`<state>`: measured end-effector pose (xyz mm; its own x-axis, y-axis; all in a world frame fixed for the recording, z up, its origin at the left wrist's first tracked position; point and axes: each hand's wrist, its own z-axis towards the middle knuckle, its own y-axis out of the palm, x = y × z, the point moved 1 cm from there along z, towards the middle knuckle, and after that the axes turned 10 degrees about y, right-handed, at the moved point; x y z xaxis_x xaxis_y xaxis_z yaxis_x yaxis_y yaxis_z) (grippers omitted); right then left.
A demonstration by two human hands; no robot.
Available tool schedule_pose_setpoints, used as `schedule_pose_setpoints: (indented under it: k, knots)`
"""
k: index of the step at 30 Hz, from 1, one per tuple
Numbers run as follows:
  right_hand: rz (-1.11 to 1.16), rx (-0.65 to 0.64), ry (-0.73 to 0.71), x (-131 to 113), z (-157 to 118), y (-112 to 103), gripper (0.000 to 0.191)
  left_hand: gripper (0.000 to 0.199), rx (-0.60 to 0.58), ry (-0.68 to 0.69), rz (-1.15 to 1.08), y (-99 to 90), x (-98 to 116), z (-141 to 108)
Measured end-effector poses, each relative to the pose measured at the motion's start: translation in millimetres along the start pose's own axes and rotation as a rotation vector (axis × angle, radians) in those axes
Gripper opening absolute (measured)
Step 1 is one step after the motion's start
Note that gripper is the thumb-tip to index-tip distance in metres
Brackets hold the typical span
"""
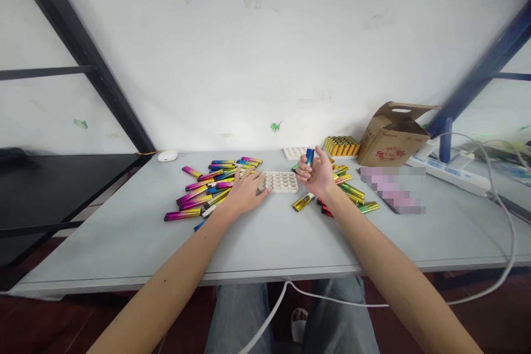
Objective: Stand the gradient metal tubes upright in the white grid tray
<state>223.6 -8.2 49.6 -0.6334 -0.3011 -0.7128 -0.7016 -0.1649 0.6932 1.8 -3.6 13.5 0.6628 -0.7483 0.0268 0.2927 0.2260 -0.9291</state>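
Head view: the left hand spreads at a holed tray; the right hand grips a blue tube; a box gapes.

The blue tube right of centre looked glossy and metallic, like the coloured tubes left of centre. The central tray looked matt and moulded. At right, the carton was matt brown cardboard; lower down, the tabletop looked smooth, the trousers denim.
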Motion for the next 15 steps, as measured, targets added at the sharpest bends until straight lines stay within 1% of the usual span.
schedule_pose_setpoints:
  k: [3,7,11,15]
  knots:
    - [0.001,0.008,0.006,0.2,1.2,-1.4,0.041,0.032,0.020,0.015,-0.010,-3.3,0.8,0.9]
    - [-0.022,0.015,0.006,1.2,1.5,-0.4,0.039,0.029,0.015,0.030,-0.037,-5.7,1.1,1.4]
    - [-0.022,-0.013,0.016,2.5,-0.1,1.9,0.037,0.029,-0.003,0.010,-0.055,-6.7,1.1,1.3]
    - [-0.011,-0.054,0.034,4.3,0.1,1.3,0.039,0.029,-0.005,0.010,-0.057,-7.7,2.0,1.1]
